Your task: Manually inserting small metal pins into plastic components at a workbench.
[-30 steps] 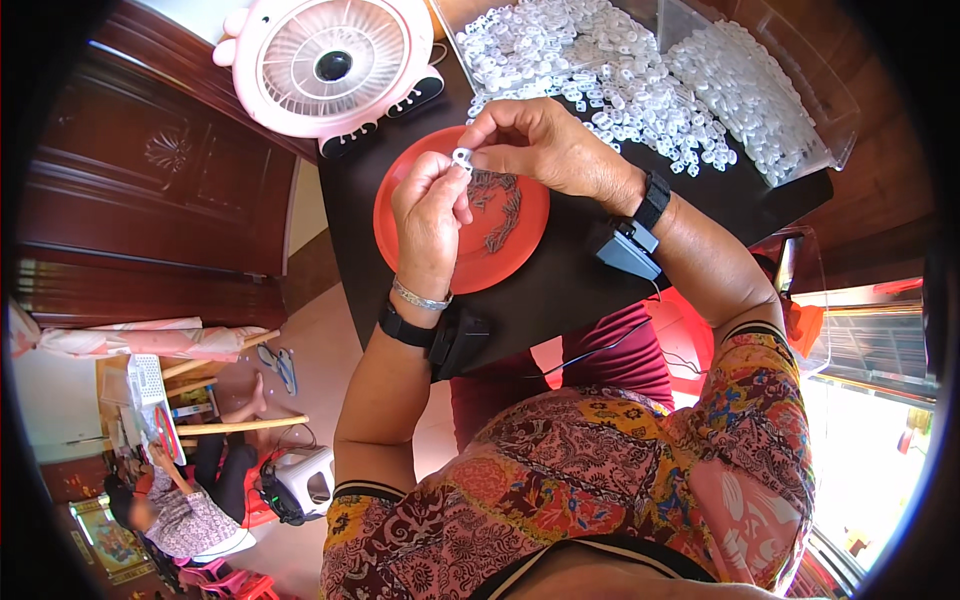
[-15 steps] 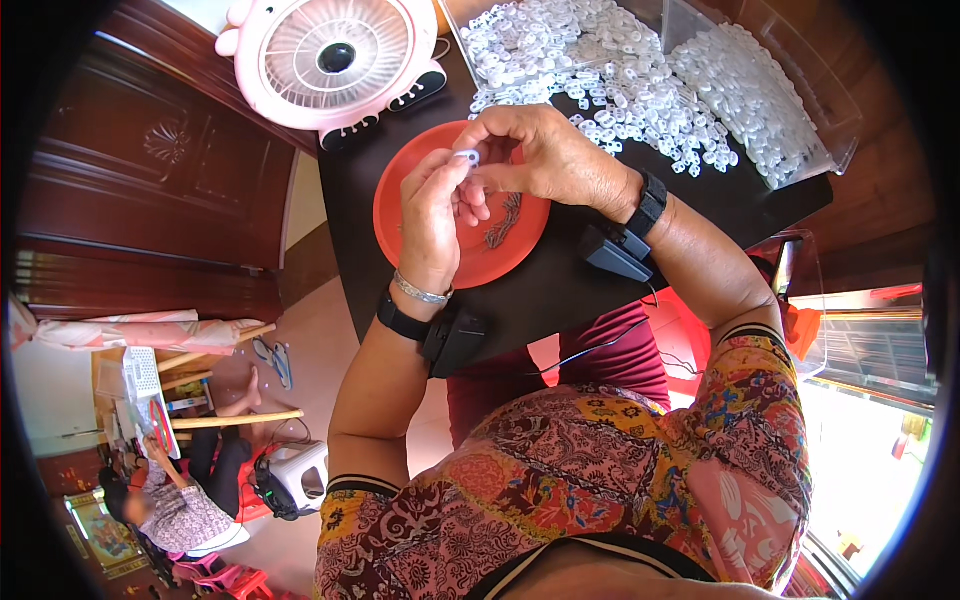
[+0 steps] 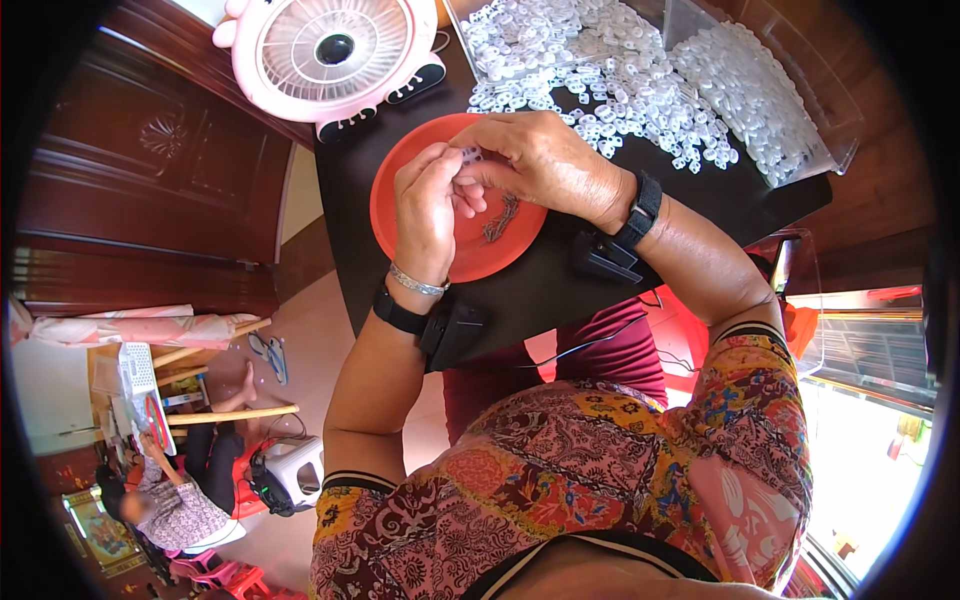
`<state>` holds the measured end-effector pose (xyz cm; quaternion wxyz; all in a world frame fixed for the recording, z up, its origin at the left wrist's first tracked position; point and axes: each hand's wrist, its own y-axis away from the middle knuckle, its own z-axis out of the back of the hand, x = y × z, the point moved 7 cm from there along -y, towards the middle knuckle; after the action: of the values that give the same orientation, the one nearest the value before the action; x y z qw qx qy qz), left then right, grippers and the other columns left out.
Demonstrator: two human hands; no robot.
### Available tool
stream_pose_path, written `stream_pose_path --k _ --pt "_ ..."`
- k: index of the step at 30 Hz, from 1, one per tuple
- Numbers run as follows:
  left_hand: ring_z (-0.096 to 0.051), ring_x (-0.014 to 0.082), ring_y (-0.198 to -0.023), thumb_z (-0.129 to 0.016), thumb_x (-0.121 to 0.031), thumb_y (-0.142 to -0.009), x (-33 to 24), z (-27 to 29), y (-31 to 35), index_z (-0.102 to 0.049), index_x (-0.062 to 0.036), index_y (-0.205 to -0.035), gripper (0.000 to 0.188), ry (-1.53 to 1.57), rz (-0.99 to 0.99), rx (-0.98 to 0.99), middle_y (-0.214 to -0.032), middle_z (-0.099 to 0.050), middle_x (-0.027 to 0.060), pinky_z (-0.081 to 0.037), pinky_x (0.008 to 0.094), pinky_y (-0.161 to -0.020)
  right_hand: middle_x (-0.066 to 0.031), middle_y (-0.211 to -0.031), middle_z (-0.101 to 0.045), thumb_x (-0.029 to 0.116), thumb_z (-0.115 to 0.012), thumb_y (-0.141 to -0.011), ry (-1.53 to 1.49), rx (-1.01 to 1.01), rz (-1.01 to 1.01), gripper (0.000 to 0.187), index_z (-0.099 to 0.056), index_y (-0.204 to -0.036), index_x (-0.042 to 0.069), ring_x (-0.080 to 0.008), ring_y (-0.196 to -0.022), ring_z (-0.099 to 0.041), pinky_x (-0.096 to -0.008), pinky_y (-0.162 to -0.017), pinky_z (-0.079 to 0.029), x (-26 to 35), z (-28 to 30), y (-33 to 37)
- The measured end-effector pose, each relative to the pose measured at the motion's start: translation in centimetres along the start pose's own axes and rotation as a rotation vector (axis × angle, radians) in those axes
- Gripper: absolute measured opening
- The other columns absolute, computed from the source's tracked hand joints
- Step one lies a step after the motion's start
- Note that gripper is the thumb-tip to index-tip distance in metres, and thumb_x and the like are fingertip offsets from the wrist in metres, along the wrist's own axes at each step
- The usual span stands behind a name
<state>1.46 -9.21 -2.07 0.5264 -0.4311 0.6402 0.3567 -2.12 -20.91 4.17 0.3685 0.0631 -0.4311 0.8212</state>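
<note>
Over an orange-red round tray, my two hands meet at one small white plastic piece with dark holes. My left hand is closed, pinching the piece between thumb and fingertips, its other fingers curled below. From the right, my right hand comes in with thumb and forefinger closed on the same piece. The fingertips partly cover it, and whether anything else is pinched there cannot be made out. Beneath, a small heap of thin grey metal pins lies in the tray.
Many white plastic pieces are heaped on the black table. A clear bin of small white parts stands at the far right. A pink fan stands far left. Another person sits at the lower left.
My right hand has closed in over the white piece, its fingers and thumb drawing nearer my left fingertips, so less of the piece shows. The view has shifted slightly.
</note>
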Motion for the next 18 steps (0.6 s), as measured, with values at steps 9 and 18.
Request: stream_pose_path --k 9,18 --pt "-0.054 0.0128 -0.053 -0.047 -0.021 -0.091 -0.7 -0.3 0.1 -0.059 0.0001 -0.091 0.025 -0.055 -0.054 0.039 -0.066 -0.059 0.0062 -0.039 0.0212 -0.048 -0.0130 -0.072 -0.063 0.014 -0.067 -0.077 -0.052 0.016 -0.037 0.018 -0.061 -0.091 0.005 -0.0330 -0.068 -0.063 -0.0377 -0.059 -0.052 -0.1 0.0 0.0" --pt "-0.050 0.0098 -0.051 -0.045 -0.021 -0.092 -1.1 -0.2 0.6 -0.059 -0.0016 -0.088 0.024 -0.076 -0.130 -0.006 -0.067 -0.059 0.0045 -0.036 0.0208 -0.045 -0.0136 -0.066 -0.060 0.020 -0.064 -0.079 -0.031 -0.055 -0.003 0.016 -0.056 -0.079 0.005 -0.0341 -0.061 -0.061 -0.0409 -0.054 -0.050 0.3 -0.1 0.2"
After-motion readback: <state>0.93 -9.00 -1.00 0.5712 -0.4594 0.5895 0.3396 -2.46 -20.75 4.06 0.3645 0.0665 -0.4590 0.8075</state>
